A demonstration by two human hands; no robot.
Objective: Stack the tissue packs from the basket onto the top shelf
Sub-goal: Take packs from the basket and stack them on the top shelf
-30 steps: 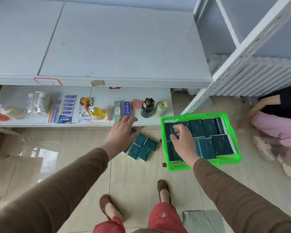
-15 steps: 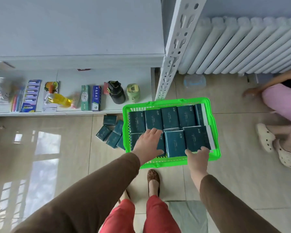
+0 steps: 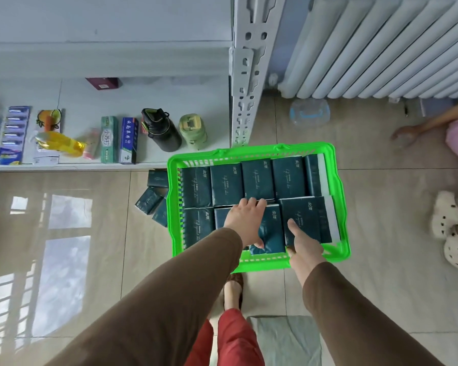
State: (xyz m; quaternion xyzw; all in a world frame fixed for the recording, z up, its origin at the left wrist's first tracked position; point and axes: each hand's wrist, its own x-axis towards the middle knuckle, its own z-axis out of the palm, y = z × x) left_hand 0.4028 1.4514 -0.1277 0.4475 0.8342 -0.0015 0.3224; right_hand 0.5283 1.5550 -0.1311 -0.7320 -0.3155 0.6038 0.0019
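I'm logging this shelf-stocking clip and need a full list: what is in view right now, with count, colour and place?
basket: one, bright green, on the floor right of the shelf
tissue packs: about nine visible in the basket, dark teal
loose tissue packs: a few, dark teal, on the floor left of the basket
lower shelf: one, white, holding small goods
bottle: one, black, on the lower shelf
jar: one, pale green, beside the bottle
radiator: one, white, top right
container: one, clear with blue, below the radiator
left hand: grips a front-row pack
right hand: grips the neighbouring pack
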